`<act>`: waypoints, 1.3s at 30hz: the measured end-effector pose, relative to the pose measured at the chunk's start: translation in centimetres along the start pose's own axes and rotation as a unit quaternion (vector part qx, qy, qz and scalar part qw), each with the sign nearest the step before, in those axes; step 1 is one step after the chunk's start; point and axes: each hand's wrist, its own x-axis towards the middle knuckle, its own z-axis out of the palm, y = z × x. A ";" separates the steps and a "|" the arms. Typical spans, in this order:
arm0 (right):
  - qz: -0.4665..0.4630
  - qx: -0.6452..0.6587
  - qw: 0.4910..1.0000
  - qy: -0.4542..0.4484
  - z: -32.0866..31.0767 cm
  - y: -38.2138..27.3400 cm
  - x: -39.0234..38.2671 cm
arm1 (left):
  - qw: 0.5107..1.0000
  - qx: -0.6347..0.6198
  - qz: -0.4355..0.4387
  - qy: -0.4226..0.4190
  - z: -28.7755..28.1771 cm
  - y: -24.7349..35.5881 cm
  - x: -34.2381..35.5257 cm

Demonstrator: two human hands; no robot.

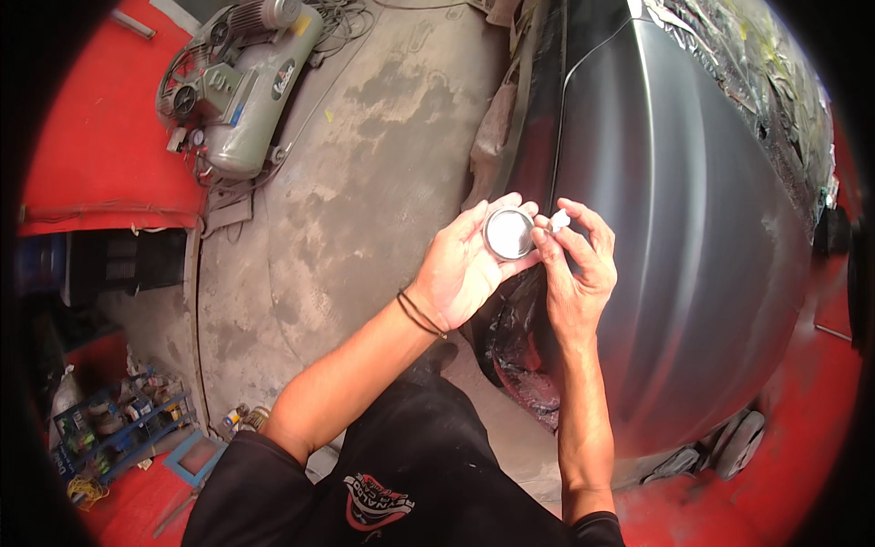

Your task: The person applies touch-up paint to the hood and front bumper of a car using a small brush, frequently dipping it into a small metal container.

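Silvery round tin [508,233] sits held at the finger end of your left hand [454,272], just left of your right hand [579,273] pinching a white wad [560,220].

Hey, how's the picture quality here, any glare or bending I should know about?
In the head view, edges bow and the corners go black; in the head view, pale light streaks run along the dark car panel; also in the head view, the left hand's palm looks very bright, and the round tin shows near-white inside, whether glare or contents I can't tell.
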 end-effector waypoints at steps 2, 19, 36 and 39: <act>0.074 0.099 0.992 0.033 -0.6 -1.1 1.1 | 1.000 0.016 -0.001 0.009 0.7 0.3 0.8; 0.107 0.063 0.942 0.313 -12.5 11.6 19.7 | 0.995 0.032 -0.029 0.090 -1.7 8.2 6.6; 0.033 -0.170 0.953 0.249 -10.7 18.5 23.6 | 0.986 0.049 -0.010 0.156 -5.4 9.4 6.2; 0.014 -0.198 0.946 0.258 -10.4 19.3 23.7 | 0.986 0.041 -0.007 0.161 -5.3 9.1 6.1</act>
